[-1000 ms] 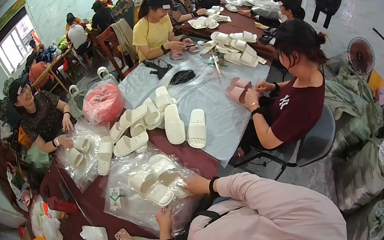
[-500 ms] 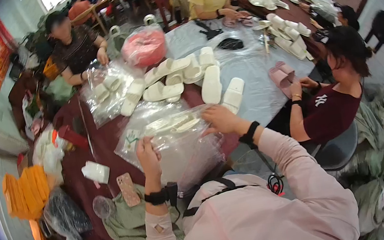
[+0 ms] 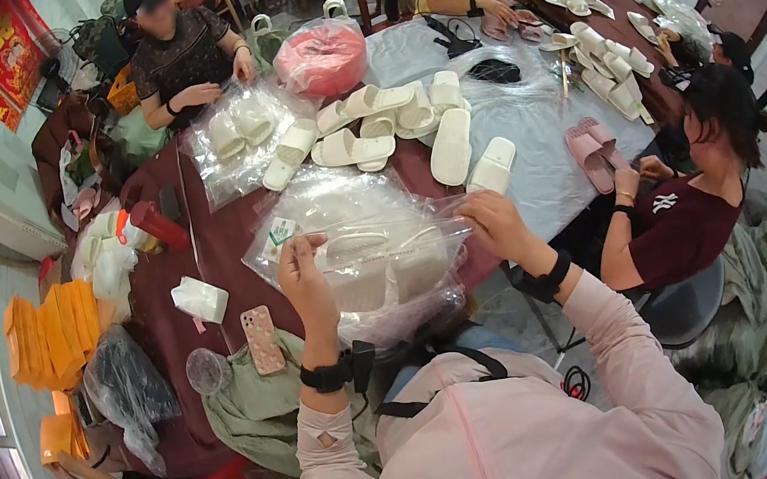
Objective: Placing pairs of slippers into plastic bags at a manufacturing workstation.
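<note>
A clear plastic bag (image 3: 447, 236) lies at the table's near edge, with a pair of whitish slippers (image 3: 366, 283) showing through the film. My left hand (image 3: 304, 271) pinches the left end of the bag's edge, beside a small green and white tag (image 3: 282, 233). The other end of that edge is between the closed fingers of my right hand (image 3: 499, 220), so the film is stretched across the slippers. Just beyond the bag, loose white slippers (image 3: 452, 149) lie heaped. More clear film is under the bag.
A phone (image 3: 264, 341), a white tissue pack (image 3: 201, 299) and a plastic cup (image 3: 209, 371) are on the left. Across the table, a person (image 3: 184, 55) handles bagged slippers near a pink bundle (image 3: 319, 59). At right, another person (image 3: 678, 210) holds pink slippers (image 3: 592, 154).
My right hand has moved right and is now gripping the bag's edge. My left hand has shifted slightly up. The film is now pulled wide, and the slippers lie flatter under it.
</note>
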A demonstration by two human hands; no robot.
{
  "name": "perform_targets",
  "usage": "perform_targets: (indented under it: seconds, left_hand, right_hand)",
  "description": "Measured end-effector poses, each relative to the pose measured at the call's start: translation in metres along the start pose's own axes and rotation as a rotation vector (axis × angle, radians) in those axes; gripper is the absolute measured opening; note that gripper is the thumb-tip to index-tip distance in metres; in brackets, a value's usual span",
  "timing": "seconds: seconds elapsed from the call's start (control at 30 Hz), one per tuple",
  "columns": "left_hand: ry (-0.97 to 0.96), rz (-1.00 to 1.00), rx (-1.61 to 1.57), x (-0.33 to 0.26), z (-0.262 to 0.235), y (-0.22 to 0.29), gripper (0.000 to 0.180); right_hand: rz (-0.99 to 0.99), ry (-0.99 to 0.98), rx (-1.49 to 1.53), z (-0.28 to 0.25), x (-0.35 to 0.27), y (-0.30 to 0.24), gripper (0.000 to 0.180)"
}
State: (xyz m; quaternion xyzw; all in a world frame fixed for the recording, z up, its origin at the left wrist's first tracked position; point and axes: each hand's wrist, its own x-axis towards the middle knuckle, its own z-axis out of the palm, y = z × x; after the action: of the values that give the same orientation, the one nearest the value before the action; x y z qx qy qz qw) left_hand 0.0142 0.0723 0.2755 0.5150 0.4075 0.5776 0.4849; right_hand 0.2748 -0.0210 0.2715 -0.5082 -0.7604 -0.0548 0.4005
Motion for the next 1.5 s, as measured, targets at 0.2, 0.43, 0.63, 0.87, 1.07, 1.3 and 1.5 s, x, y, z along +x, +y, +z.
perform_targets:
  seconds: [0.2, 0.43, 0.63, 0.87, 1.07, 1.3, 1.5]
  left_hand:
    - [0.167, 0.0, 0.02, -0.033, 0.003, 0.026, 0.021]
    - [-0.116, -0.066, -0.108, -0.094, 0.05, 0.046, 0.019]
    - [-0.279, 0.262, 0.056, -0.144, 0.086, 0.048, 0.009]
    - [-0.268, 0.321, 0.149, -0.201, 0.098, 0.054, 0.013]
    - [-0.263, 0.351, 0.195, -0.225, 0.087, 0.064, 0.012]
    - [-0.294, 0.365, 0.195, -0.226, 0.067, 0.052, 0.005]
    - [-0.034, 0.127, 0.234, -0.213, 0.015, 0.036, 0.033]
  right_hand:
    - [-0.08, -0.018, 0.057, 0.002, -0.011, -0.016, 0.025]
    - [0.076, 0.028, -0.029, 0.018, -0.037, -0.01, 0.093]
    - [0.258, -0.474, 0.639, 0.005, -0.061, -0.023, 0.097]
    - [0.268, -0.655, 0.607, 0.049, -0.14, -0.001, 0.056]
    - [0.336, -0.643, 0.876, 0.063, -0.158, -0.02, 0.021]
    - [0.817, -0.642, 1.188, 0.084, -0.163, -0.015, 0.017]
    - [0.491, -0.308, 1.06, 0.086, -0.13, -0.031, 0.022]
